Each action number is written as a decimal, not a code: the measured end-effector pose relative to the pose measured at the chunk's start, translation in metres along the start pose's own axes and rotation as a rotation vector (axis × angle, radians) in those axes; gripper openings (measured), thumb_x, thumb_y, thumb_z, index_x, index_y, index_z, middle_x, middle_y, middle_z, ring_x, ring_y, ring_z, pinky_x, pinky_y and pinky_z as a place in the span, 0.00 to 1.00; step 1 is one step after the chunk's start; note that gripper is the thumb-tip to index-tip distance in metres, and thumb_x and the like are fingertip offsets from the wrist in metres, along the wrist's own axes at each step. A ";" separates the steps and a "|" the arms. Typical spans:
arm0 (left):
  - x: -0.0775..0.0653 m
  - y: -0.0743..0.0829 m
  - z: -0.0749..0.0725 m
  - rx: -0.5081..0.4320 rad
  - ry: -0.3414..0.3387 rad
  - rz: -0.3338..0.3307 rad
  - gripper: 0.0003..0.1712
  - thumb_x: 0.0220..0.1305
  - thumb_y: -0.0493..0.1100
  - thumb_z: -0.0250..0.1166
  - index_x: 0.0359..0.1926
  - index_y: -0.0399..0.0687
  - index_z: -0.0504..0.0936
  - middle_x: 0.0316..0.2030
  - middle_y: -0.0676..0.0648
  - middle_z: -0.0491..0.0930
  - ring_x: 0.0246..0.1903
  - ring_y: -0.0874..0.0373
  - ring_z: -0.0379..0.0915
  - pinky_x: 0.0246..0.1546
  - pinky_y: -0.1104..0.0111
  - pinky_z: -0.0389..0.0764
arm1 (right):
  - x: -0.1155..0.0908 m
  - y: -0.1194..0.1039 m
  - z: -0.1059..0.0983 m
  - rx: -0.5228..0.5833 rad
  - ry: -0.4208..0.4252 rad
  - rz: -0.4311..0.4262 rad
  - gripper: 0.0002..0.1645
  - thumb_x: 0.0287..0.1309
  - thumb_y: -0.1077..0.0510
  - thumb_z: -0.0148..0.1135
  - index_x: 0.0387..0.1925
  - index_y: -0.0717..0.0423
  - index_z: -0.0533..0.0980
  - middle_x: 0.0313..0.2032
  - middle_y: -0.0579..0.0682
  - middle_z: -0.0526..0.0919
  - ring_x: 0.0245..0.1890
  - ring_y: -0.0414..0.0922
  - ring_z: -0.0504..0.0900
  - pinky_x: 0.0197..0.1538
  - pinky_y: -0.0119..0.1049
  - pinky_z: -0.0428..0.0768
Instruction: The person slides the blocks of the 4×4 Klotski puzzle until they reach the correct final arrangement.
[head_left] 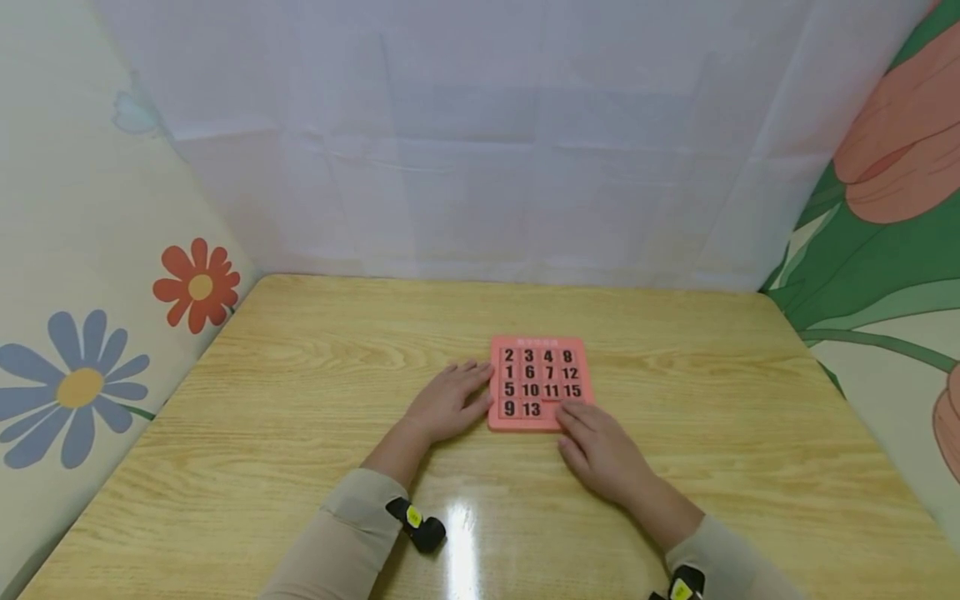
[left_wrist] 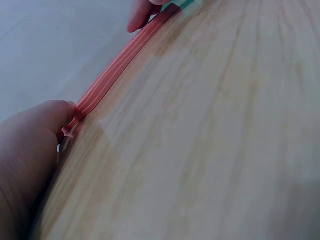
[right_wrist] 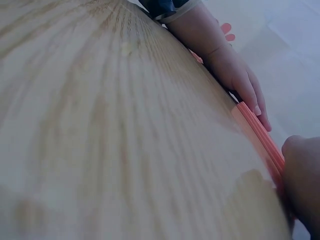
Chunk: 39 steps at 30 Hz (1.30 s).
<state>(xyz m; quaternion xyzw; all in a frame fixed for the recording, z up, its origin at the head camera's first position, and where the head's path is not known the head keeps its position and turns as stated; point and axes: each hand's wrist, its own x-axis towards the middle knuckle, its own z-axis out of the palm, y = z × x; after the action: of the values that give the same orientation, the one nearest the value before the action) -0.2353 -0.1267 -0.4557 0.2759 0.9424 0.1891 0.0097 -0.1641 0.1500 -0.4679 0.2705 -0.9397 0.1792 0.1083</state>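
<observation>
A pink sliding number puzzle [head_left: 540, 425] lies flat on the wooden table, black numbers on its tiles. The bottom row shows 9 and 13 at its left, then a gap; the corner to the right is hidden under fingers. My left hand [head_left: 450, 402] rests along the left edge of the frame, its thumb and fingertips touching the side. The right hand [head_left: 607, 454] lies over the lower right corner, fingers extended onto the bottom row and thumb near the front edge. In the left wrist view the puzzle's ridged side [left_wrist: 117, 65] runs past my thumb.
The pale wooden table [head_left: 300, 358] spreads around the puzzle on all sides. A white cloth [head_left: 480, 167] hangs behind its far edge. Flower-patterned panels stand at left and right. Both sleeves carry black wrist devices, the left one [head_left: 423, 529] near the table's front.
</observation>
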 end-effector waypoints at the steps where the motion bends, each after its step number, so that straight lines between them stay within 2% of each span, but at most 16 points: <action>1: 0.000 0.000 0.000 0.000 -0.001 -0.001 0.34 0.73 0.55 0.52 0.72 0.43 0.63 0.71 0.44 0.65 0.73 0.45 0.56 0.77 0.51 0.51 | -0.001 0.002 0.000 -0.005 0.008 0.000 0.27 0.65 0.51 0.58 0.61 0.60 0.75 0.64 0.56 0.76 0.65 0.54 0.73 0.70 0.51 0.69; 17: 0.000 0.000 0.000 -0.005 -0.008 -0.015 0.34 0.73 0.56 0.51 0.72 0.44 0.63 0.72 0.45 0.64 0.74 0.45 0.55 0.77 0.52 0.51 | -0.003 0.003 -0.003 -0.018 0.017 0.021 0.25 0.65 0.53 0.59 0.60 0.61 0.76 0.63 0.55 0.77 0.65 0.53 0.74 0.71 0.51 0.69; 28: 0.000 0.000 0.000 0.000 -0.016 -0.021 0.34 0.73 0.56 0.51 0.73 0.44 0.62 0.72 0.46 0.63 0.74 0.46 0.54 0.77 0.52 0.50 | 0.003 -0.004 0.003 -0.011 0.019 -0.002 0.25 0.64 0.53 0.59 0.59 0.62 0.76 0.61 0.56 0.78 0.64 0.54 0.75 0.69 0.51 0.70; 39: 0.000 0.001 -0.001 -0.003 -0.003 0.001 0.34 0.73 0.54 0.51 0.72 0.42 0.63 0.71 0.44 0.65 0.73 0.44 0.55 0.77 0.51 0.51 | 0.008 -0.014 0.005 0.006 -0.008 -0.002 0.26 0.66 0.53 0.58 0.61 0.62 0.75 0.63 0.57 0.76 0.65 0.55 0.74 0.70 0.51 0.69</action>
<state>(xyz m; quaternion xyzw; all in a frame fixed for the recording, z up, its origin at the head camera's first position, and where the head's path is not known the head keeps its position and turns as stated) -0.2344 -0.1263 -0.4541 0.2766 0.9419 0.1903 0.0114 -0.1641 0.1332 -0.4663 0.2725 -0.9392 0.1810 0.1040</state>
